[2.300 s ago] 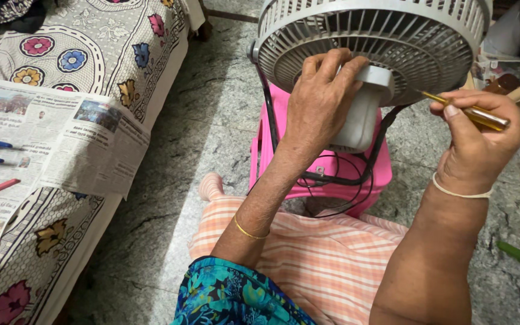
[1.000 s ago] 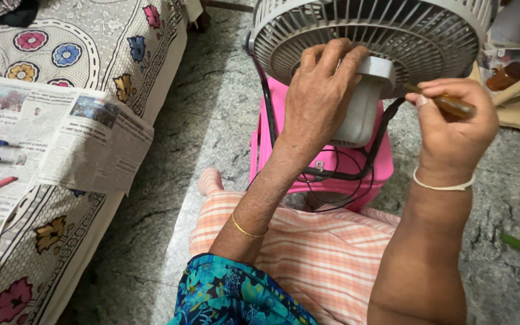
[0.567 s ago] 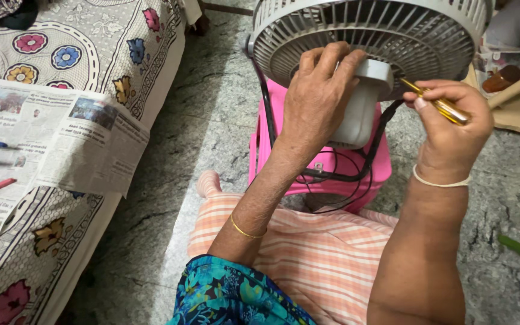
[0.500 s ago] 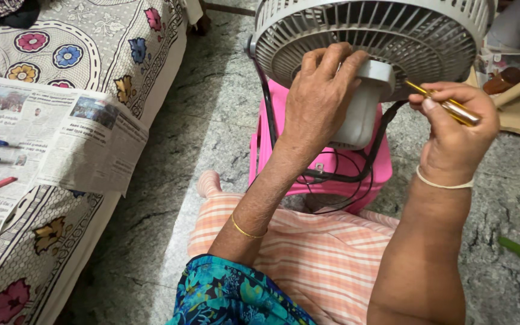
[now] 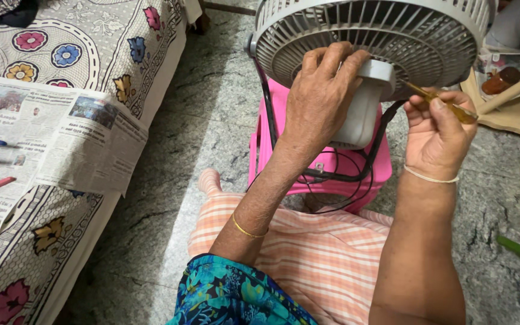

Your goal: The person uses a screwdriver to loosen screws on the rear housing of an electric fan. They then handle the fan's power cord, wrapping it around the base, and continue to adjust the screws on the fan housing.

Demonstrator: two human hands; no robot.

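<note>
Head view: the left hand (image 5: 323,99) is lying flat across the back of a grey table fan (image 5: 371,36), fingers curling over the grille where it meets the pale motor housing (image 5: 362,111), pressing on it rather than closing round anything. The fan is sitting on a pink plastic stool (image 5: 323,171), black cord (image 5: 332,174) looping beneath the housing. The right hand (image 5: 437,135) is pinching a yellow-handled screwdriver (image 5: 446,105) between thumb and fingertips, shaft angling up-left to the grille just beside the housing (tip contact cannot be told). To the left, a newspaper (image 5: 61,144) is lying spread on a floral bedcover (image 5: 91,48). Stone floor (image 5: 206,132) below.
</note>
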